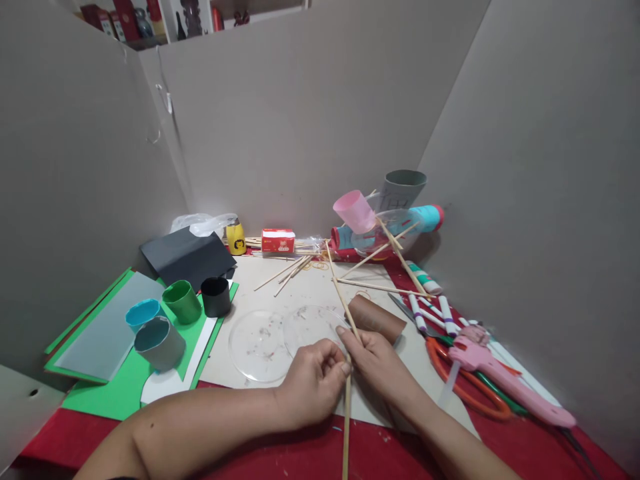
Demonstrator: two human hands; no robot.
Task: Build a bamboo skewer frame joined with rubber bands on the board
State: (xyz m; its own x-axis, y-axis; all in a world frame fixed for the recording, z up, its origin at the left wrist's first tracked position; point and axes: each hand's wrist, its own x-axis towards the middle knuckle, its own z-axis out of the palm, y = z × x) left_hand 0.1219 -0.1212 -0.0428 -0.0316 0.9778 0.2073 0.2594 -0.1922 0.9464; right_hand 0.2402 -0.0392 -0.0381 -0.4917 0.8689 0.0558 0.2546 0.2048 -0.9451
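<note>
Risks: the long thin stick (pixel 346 427) is gripped near its middle by both hands, close together, so bending pressure there could probably snap it. The far end reaches out among the loose sticks (pixel 293 270) on the table (pixel 320 283). A swing or twist could scatter them, or catch the leaning sticks propping the pink cup (pixel 355 211) and the clear bottle (pixel 395 230), and that pile looks easy to tip. The near end pokes past the table edge toward the body, so a bump there could jerk the grip loose. Two clear plastic discs (pixel 260 345) lie just beside the left hand; a dragged wrist could slide them. The cardboard tube (pixel 377 317) behind the right hand could roll if nudged. Scissors (pixel 465 390) and a pink glue gun (pixel 505 380) are off to the right, apart from the hands.

Pose: left hand (pixel 313 381) has its forearm low across the red table front, fingers curled in, thumb and forefinger pinched shut on the stick. Right hand (pixel 381 363) comes in from the right, palm down, fingertips clamped on the same stick just above the left's pinch, forefinger stretched along it. The two hands are nearly touching. The stick is raised off the table at a slant.
</note>
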